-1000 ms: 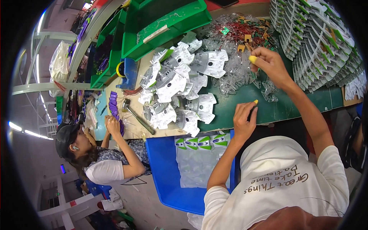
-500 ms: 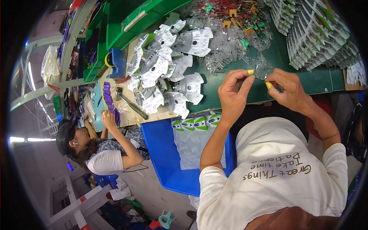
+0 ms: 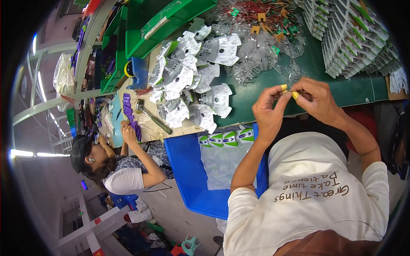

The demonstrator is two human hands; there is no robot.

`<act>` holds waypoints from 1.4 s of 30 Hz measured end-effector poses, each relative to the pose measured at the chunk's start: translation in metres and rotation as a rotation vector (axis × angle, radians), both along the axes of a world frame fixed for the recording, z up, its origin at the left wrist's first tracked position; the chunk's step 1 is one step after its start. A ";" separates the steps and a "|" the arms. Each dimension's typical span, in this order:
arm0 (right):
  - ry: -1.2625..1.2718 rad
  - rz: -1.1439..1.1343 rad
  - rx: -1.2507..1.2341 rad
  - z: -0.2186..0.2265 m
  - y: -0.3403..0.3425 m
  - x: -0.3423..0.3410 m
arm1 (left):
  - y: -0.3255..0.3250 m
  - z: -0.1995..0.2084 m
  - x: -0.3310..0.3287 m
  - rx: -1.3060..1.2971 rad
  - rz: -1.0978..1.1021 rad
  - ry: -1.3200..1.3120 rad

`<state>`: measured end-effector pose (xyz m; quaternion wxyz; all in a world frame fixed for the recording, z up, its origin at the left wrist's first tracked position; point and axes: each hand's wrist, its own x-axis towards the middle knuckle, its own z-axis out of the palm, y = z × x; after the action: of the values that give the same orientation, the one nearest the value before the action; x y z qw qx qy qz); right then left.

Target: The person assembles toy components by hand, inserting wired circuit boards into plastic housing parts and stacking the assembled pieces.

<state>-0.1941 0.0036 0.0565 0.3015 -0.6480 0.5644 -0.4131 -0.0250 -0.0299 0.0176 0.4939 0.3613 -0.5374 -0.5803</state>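
My left hand point(image 3: 268, 112) and my right hand point(image 3: 317, 97) meet above the front edge of the green table mat point(image 3: 239, 100). Yellow wraps cover some of the fingertips. Each hand is closed in a pinch, and the fingertips almost touch; whatever lies between them is too small to make out. Just beyond is a loose clear plastic part point(image 3: 292, 70). A heap of clear plastic parts point(image 3: 252, 59) lies farther off, with red wires point(image 3: 267, 13) and small green circuit boards point(image 3: 294, 30) behind it.
White plastic shells point(image 3: 179, 81) are piled left of the mat; stacked white-and-green shells point(image 3: 354, 42) stand at right. Below the table edge is a blue bin point(image 3: 188, 187) holding bagged parts. A hammer point(image 3: 153, 117) lies near a co-worker point(image 3: 124, 170) at left. Green trays point(image 3: 171, 21) stand behind.
My hands have come closer together, the right fingertips moving left to meet the left ones. The whole view has shifted slightly, and the co-worker's raised hand has stayed near the purple pieces.
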 end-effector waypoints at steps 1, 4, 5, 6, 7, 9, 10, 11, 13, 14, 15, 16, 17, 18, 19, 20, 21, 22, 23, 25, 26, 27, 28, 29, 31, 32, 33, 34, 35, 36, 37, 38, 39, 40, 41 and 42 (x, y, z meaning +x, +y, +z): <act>-0.001 0.009 -0.003 0.002 -0.001 0.000 | 0.000 -0.002 0.003 -0.003 0.009 -0.001; -0.094 0.071 0.073 0.003 -0.006 -0.003 | 0.000 -0.002 0.012 -0.012 -0.071 -0.104; -0.198 0.129 0.117 -0.001 -0.010 -0.007 | -0.002 -0.001 0.015 -0.015 -0.063 -0.104; -0.302 0.187 0.162 -0.005 -0.015 -0.010 | -0.004 0.000 0.017 0.227 -0.208 0.030; -0.304 0.196 0.162 -0.007 -0.019 -0.012 | -0.006 0.000 0.021 0.469 -0.349 0.164; -0.402 0.313 0.276 -0.010 -0.026 -0.016 | -0.014 -0.003 0.023 0.731 -0.455 0.343; -0.429 0.301 0.275 -0.011 -0.028 -0.014 | -0.019 -0.003 0.022 0.806 -0.475 0.429; -0.430 0.302 0.275 -0.012 -0.028 -0.012 | -0.025 -0.002 0.021 0.881 -0.495 0.514; -0.347 0.160 0.250 -0.012 -0.027 -0.012 | -0.044 0.008 0.026 0.791 -0.480 0.326; -0.324 0.141 0.285 -0.010 -0.025 -0.015 | -0.054 0.015 0.027 0.466 -0.393 0.076; -0.322 0.139 0.284 -0.008 -0.023 -0.021 | -0.065 0.020 0.029 0.138 -0.298 -0.167; -0.367 0.097 0.289 -0.006 -0.022 -0.024 | -0.080 0.022 0.039 -0.366 -0.083 -0.581; -0.409 0.049 0.293 -0.004 -0.019 -0.028 | -0.094 0.023 0.047 -0.878 0.150 -0.973; -0.426 0.065 0.296 -0.003 -0.017 -0.031 | -0.105 0.024 0.049 -0.879 0.146 -0.970; -0.424 0.063 0.296 -0.002 -0.014 -0.030 | -0.114 0.024 0.051 -0.982 0.219 -1.145; -0.370 0.091 0.338 -0.001 -0.011 -0.029 | -0.123 0.024 0.051 -1.085 0.292 -1.320; -0.316 0.120 0.380 0.000 -0.007 -0.027 | -0.129 0.023 0.052 -1.086 0.290 -1.317; -0.313 0.113 0.366 0.000 -0.004 -0.023 | -0.136 0.022 0.052 -1.067 0.220 -1.362; -0.312 0.108 0.366 0.002 -0.002 -0.024 | -0.141 0.020 0.053 -1.045 0.151 -1.407; -0.307 0.082 0.371 0.004 0.003 -0.026 | -0.139 0.018 0.054 -1.090 0.175 -1.350; -0.305 0.054 0.356 0.001 0.005 -0.031 | -0.131 0.021 0.054 -1.098 0.216 -1.281; -0.310 0.044 0.360 -0.002 0.008 -0.036 | -0.121 0.024 0.055 -1.103 0.257 -1.213; -0.286 0.015 0.346 -0.003 0.010 -0.042 | -0.104 0.029 0.056 -1.093 0.239 -1.184; -0.260 -0.019 0.332 -0.003 0.013 -0.049 | -0.084 0.030 0.056 -1.082 0.190 -1.121; -0.200 -0.030 0.315 -0.003 0.016 -0.056 | -0.036 0.030 0.056 -1.049 0.084 -0.978; -0.151 -0.021 0.298 -0.003 0.017 -0.058 | -0.015 0.022 0.057 -1.029 -0.024 -0.904; -0.103 -0.012 0.282 -0.003 0.019 -0.059 | 0.003 0.014 0.055 -1.034 -0.091 -0.873; -0.104 -0.012 0.291 -0.003 0.019 -0.054 | 0.018 0.008 0.054 -1.020 -0.162 -0.859; -0.027 0.046 0.200 0.000 0.017 -0.043 | 0.029 -0.001 0.056 -1.002 -0.210 -0.848; 0.048 0.104 0.107 0.002 0.014 -0.034 | 0.036 -0.011 0.058 -0.987 -0.218 -0.850; 0.046 0.108 0.115 -0.003 0.012 -0.026 | 0.042 -0.018 0.058 -0.974 -0.228 -0.846; 0.132 0.156 -0.008 -0.014 0.008 -0.019 | 0.043 -0.021 0.058 -0.967 -0.230 -0.846; 0.217 0.203 -0.134 -0.021 0.005 -0.011 | 0.044 -0.024 0.058 -0.940 -0.222 -0.853; 0.323 0.234 -0.184 -0.022 0.002 -0.003 | 0.044 -0.025 0.057 -0.915 -0.212 -0.861; 0.322 0.237 -0.182 -0.028 0.002 0.002 | 0.044 -0.025 0.056 -0.912 -0.211 -0.862; 0.464 0.271 -0.156 -0.034 0.002 0.007 | 0.044 -0.025 0.055 -0.896 -0.232 -0.853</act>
<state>-0.1870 0.0054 0.0224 0.1659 -0.8162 0.4930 -0.2516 0.0299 0.0136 -0.0072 0.2733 0.2583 -0.9138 -0.1535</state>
